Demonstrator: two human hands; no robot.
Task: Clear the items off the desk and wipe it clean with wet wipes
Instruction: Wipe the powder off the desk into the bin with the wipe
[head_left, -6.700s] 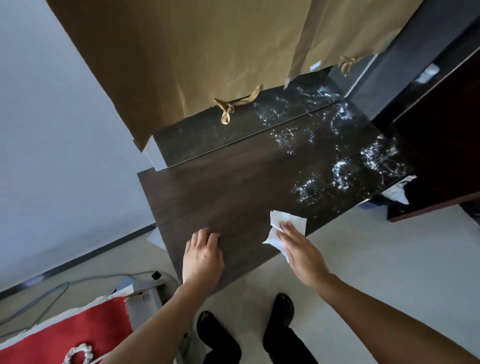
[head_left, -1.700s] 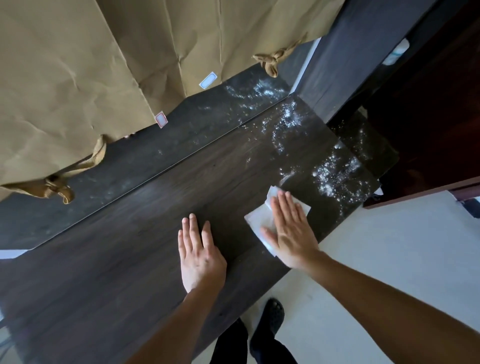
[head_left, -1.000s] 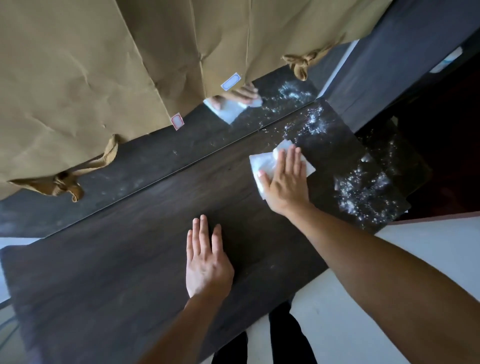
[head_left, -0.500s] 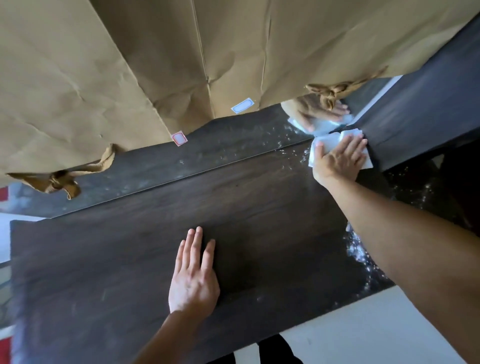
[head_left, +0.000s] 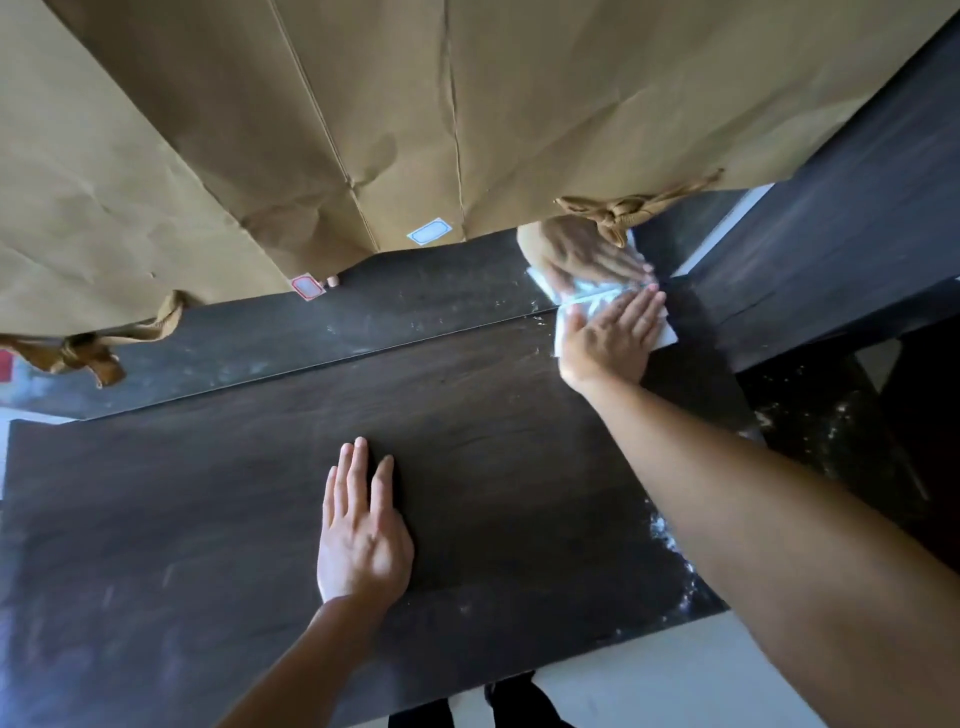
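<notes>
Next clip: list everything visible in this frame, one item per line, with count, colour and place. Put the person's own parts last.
dark wood-grain desk top: one, dark brown, fills the middle of the view.
white wet wipe: one, white, far right corner of the desk, under the right hand.
glossy dark back panel: one, black, behind the desk, mirrors the hand and wipe.
brown kraft paper sheets: several, tan, hanging above the panel.
small stickers on the paper: two, one blue-edged, one red-edged.
white powdery specks: scattered, right desk edge.
left hand: flat on the desk, empty.
right hand: flat on the wipe.

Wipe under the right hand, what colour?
White; the wet wipe shows clearly in the head view, pressed flat under the right hand.
</notes>
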